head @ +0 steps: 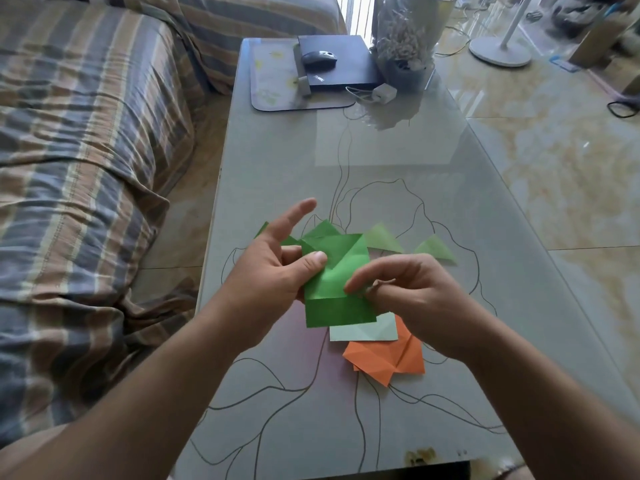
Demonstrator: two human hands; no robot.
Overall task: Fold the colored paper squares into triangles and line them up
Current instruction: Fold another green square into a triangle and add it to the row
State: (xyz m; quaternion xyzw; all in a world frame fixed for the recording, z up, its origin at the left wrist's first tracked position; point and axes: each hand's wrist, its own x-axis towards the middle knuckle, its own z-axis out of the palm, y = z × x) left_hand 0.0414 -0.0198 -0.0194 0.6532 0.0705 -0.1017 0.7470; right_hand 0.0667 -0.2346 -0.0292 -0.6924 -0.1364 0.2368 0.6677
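Observation:
A dark green paper [334, 282], partly folded with creases, is held above the table. My left hand [273, 268] pinches its left edge, thumb on top, index finger stretched forward. My right hand [412, 292] holds the paper's right side with curled fingers. Behind it lie folded triangles in a row: dark green ones [320, 230], partly hidden by the paper and my left hand, and two light green ones [382, 237] [435, 251]. Under my right hand sit a pale green square [363, 331] and creased orange papers [384, 358].
The glass-topped table [398, 188] has a line drawing on it. At its far end are a mat [270, 81], a black box with a mouse [320, 58], a charger [383, 93] and a vase [405, 39]. A striped sofa [86, 150] runs along the left.

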